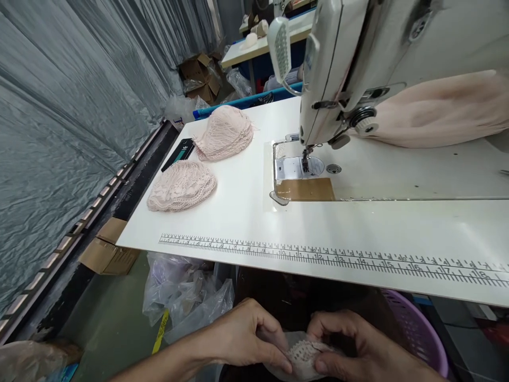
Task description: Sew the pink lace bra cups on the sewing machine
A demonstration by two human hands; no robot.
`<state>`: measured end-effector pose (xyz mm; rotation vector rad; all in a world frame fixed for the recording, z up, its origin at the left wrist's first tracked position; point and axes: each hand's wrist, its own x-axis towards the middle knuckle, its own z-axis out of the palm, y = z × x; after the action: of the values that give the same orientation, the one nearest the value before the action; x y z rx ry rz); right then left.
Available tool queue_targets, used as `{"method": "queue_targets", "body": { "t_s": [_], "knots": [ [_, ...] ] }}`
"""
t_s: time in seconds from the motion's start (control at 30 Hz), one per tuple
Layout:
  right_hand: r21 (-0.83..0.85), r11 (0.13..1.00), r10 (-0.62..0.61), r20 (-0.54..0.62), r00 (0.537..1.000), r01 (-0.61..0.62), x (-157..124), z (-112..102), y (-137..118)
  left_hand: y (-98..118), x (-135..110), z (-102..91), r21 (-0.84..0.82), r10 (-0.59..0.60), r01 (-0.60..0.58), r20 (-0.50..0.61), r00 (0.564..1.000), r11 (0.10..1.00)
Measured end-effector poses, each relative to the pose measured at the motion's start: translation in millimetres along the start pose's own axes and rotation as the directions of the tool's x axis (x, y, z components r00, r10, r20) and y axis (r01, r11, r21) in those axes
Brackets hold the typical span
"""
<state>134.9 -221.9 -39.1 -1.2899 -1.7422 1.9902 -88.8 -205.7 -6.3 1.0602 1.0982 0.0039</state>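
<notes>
Below the table's front edge, my left hand (254,339) pinches the left side of a pale pink lace piece (304,354) with sheer fabric around it. Thumb and fingers of my right hand (350,347) grip the same piece on its right side. On the white table (238,212) lie a stack of pink lace cups (226,132) and, nearer, a second pile of lace pieces (182,185). A dark phone-like item (178,153) is partly hidden by the piles. The sewing machine (330,79) stands to the right, its presser foot (306,159) over the metal plate.
A printed ruler (318,253) runs along the table's front edge. Beige fabric (441,111) lies behind the machine arm. A purple basket (421,329) stands below right, plastic bags (186,292) below left. A cardboard box (107,252) sits on the floor by the curtain (79,79).
</notes>
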Motion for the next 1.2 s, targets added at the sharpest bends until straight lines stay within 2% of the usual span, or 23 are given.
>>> {"method": "queue_targets", "body": {
  "t_s": [0.13, 0.23, 0.37, 0.53, 0.73, 0.93, 1.2],
  "knots": [
    [0.047, 0.999, -0.017, -0.025, 1.0, 0.018, -1, 0, -4, -2, -1, -0.6, 0.004, -0.012, 0.012, 0.022, 1.0, 1.0],
    [0.092, 0.995, -0.033, -0.022, 0.999, 0.035, -1, -1, -10, 0, 2, -0.1, 0.041, 0.036, -0.038, 0.037, 0.999, 0.998],
    [0.067, 0.998, -0.021, -0.021, 1.0, 0.023, 2, -1, -14, 5, 9, 1.8, 0.093, 0.081, -0.08, 0.002, 0.997, 0.992],
    [0.157, 0.987, -0.035, 0.014, 0.999, 0.032, 11, -6, -8, 8, 17, -0.1, 0.063, 0.047, -0.046, -0.015, 0.999, 0.997],
    [0.13, 0.989, 0.059, 0.056, 0.997, -0.066, 17, -10, 5, 3, 24, -6.4, 0.077, 0.004, -0.003, -0.02, 1.0, 0.997],
    [0.058, 0.991, 0.119, 0.081, 0.99, -0.124, 18, -12, 7, 3, 23, -4.1, 0.095, -0.004, 0.007, -0.031, 1.0, 0.995],
    [0.094, 0.995, 0.024, 0.052, 0.998, -0.029, 15, -6, -3, 9, 21, 1.3, 0.121, -0.003, 0.008, -0.041, 0.999, 0.993]
  ]
}}
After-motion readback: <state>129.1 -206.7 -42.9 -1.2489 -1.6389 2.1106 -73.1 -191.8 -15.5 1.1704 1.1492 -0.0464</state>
